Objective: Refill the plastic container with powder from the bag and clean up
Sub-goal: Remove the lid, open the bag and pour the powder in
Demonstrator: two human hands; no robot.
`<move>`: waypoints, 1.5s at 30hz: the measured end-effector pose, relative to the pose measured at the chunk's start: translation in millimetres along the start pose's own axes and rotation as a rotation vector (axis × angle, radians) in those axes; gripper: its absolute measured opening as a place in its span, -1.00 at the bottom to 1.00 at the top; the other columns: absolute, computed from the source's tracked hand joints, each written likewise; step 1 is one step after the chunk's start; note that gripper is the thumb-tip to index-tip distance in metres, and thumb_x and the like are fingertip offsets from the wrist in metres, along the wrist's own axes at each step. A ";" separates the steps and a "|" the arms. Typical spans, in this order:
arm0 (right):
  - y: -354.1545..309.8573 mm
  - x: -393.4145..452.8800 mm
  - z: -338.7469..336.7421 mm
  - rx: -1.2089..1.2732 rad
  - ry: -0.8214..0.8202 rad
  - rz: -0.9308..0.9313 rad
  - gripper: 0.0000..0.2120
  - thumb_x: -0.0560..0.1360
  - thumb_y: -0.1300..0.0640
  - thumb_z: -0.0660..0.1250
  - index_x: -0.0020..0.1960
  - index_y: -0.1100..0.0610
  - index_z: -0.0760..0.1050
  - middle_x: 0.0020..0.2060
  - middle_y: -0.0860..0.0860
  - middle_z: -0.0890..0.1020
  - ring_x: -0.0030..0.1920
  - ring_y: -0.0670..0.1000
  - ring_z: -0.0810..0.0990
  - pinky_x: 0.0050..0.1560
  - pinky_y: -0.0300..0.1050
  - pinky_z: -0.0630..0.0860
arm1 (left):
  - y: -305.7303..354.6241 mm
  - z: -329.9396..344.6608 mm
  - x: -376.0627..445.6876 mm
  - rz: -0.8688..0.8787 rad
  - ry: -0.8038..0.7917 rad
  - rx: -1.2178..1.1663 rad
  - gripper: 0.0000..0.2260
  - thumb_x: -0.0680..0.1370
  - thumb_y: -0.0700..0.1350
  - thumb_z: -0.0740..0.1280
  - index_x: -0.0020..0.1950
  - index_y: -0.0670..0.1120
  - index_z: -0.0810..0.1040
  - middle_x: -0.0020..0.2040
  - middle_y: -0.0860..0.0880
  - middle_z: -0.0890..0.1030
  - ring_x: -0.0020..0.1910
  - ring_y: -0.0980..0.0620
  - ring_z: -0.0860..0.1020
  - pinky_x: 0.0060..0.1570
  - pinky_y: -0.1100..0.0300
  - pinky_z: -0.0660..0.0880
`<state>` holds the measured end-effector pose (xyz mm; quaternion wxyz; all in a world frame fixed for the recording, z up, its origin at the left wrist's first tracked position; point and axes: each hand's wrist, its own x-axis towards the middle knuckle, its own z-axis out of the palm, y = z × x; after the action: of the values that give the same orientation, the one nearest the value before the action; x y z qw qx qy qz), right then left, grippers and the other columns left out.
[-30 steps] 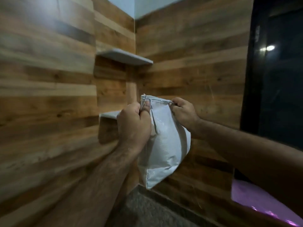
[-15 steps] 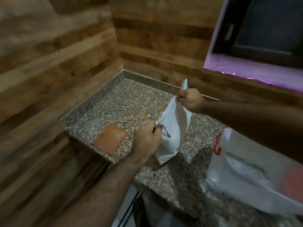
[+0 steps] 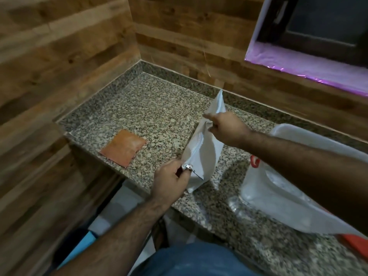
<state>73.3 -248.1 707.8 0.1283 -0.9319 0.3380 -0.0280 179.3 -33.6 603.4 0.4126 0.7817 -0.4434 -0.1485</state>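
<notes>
Here, mid-frame, the left hand (image 3: 169, 181) pinches the white bag (image 3: 205, 154)'s torn strip, the right hand (image 3: 227, 129) apparently gripping its top; a jerky tear could spill powder over the granite counter (image 3: 159, 108).

A speckled granite worktop (image 3: 159, 108) in grey, black and cream flecks sits in a corner of walls (image 3: 65, 56) clad in brown wood-grain planks of mixed light and dark tones. A plain white bag (image 3: 207, 154) shows a silvery strip at its torn edge. A flat orange-brown square (image 3: 123, 147) lies on the stone. A translucent white plastic bag (image 3: 278, 188) carries red markings. The window sill (image 3: 310, 62) is covered in shiny purple-pink sheeting. Blue denim (image 3: 195, 259) fills the bottom edge.
</notes>
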 end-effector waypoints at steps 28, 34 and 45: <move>10.9 5.6 -25.5 0.047 -0.394 -0.119 -0.84 0.63 0.15 0.38 -0.05 -0.02 0.71 -0.07 -0.02 0.77 -0.12 0.00 0.74 -0.13 -0.02 0.67 | -4.6 -3.7 -9.5 0.208 0.114 0.154 -0.85 0.56 -0.07 0.47 -0.06 -0.13 0.78 -0.18 -0.03 0.74 -0.20 -0.03 0.65 -0.21 0.10 0.61; 34.3 60.3 -38.5 -0.160 -0.271 -0.054 -0.86 0.60 0.11 0.38 -0.01 0.10 0.71 -0.07 0.06 0.73 -0.06 0.11 0.69 -0.06 -0.03 0.63 | -10.8 -0.2 -9.9 0.267 0.143 0.130 -0.89 0.53 -0.11 0.48 -0.10 -0.13 0.76 -0.22 0.01 0.71 -0.23 0.05 0.61 -0.20 0.30 0.44; 65.5 109.2 -50.0 -0.175 0.112 0.390 -0.81 0.60 0.12 0.37 0.08 0.22 0.67 -0.08 0.11 0.64 -0.17 0.14 0.59 -0.19 -0.10 0.49 | -24.1 0.6 4.2 0.370 -0.032 0.150 -0.79 0.51 -0.06 0.40 -0.24 0.02 0.39 -0.31 0.14 0.35 -0.32 0.08 0.34 -0.30 0.37 0.14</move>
<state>109.6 -377.1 735.4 0.0310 -0.8535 0.5196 -0.0248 195.1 -31.0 584.9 0.3665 0.7129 -0.5959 -0.0492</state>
